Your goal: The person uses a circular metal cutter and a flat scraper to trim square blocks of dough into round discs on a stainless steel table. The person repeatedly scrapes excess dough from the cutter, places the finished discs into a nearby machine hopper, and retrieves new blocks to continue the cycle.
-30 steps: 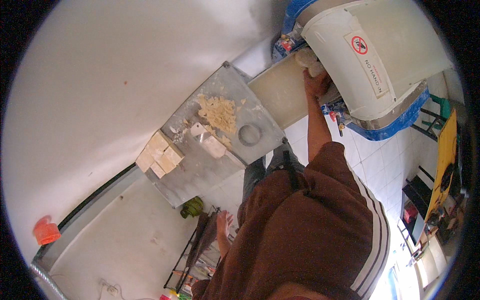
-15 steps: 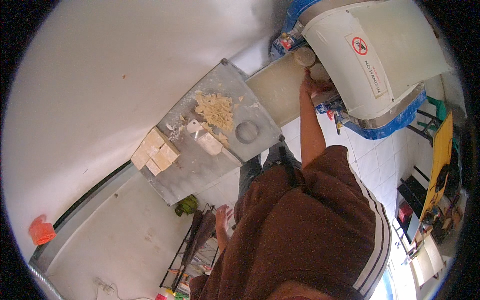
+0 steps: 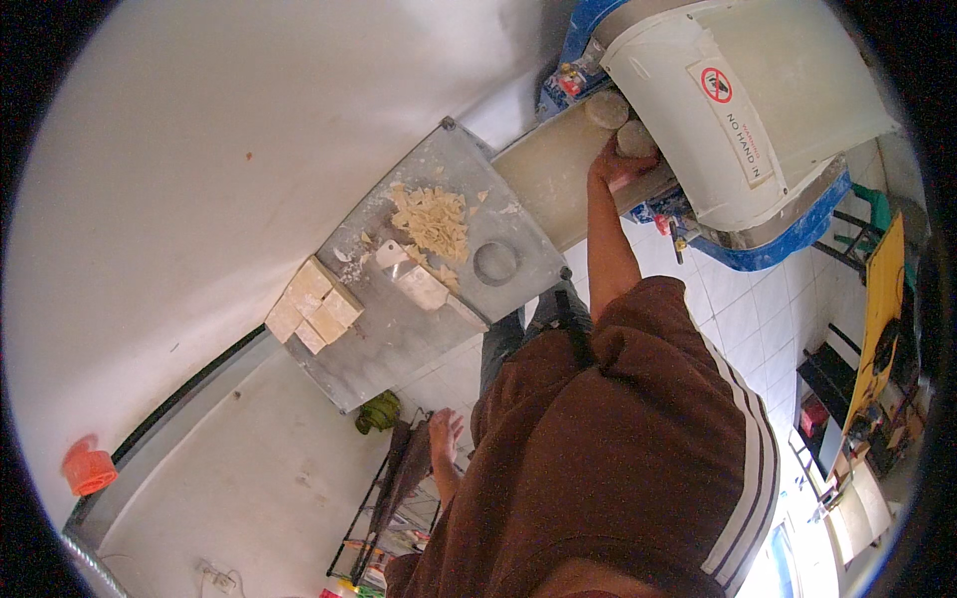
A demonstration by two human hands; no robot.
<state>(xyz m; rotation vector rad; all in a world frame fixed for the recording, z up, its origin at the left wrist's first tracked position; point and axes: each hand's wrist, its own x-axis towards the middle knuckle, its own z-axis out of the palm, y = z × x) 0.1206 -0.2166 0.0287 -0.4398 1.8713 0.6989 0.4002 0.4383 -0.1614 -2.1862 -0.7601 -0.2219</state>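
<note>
My right hand (image 3: pixel 625 167) reaches to the front of a white-covered machine (image 3: pixel 688 120), fingers curled against a round, pale, disc-topped piece (image 3: pixel 635 140). A second round piece (image 3: pixel 606 110) sits beside it, further from me, on the machine's pale feed bed (image 3: pixel 558 164). Part of my fingers is hidden behind the piece and near the cover's edge. My left hand (image 3: pixel 446 436) hangs low beside my body, fingers spread, holding nothing.
A grey metal table (image 3: pixel 389 349) adjoins the feed bed. On it lie a pile of dough scraps (image 3: pixel 431 221), a flat-bladed scraper (image 3: pixel 417 284), a round ring (image 3: pixel 495 263) and stacked dough squares (image 3: pixel 314 304). A black rack (image 3: pixel 374 518) stands near my left hand.
My right hand has shifted slightly left, out from the machine's cover, and the nearer round piece now shows more fully. My left hand stays open at my side.
</note>
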